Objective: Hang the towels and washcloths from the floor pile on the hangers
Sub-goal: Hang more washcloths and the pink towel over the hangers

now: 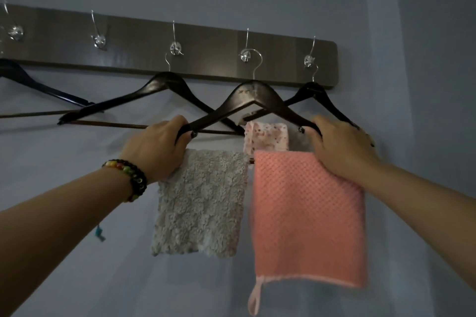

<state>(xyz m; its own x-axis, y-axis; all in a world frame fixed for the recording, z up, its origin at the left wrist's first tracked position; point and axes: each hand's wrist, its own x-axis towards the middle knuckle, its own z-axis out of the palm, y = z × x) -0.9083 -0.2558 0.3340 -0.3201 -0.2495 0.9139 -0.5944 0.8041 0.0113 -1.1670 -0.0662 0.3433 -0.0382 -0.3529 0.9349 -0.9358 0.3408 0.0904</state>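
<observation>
Gripping the hanger [253, 100] ends with both hands [157, 147] [342, 147], cloths [307, 216] already draped, so hooking it onto the rack [206, 41] probably came next.

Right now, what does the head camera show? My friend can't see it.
Two hands, left and right, grip a dark hanger on a wall hook rack. A beige cloth and a pink cloth hang from its bar.
</observation>
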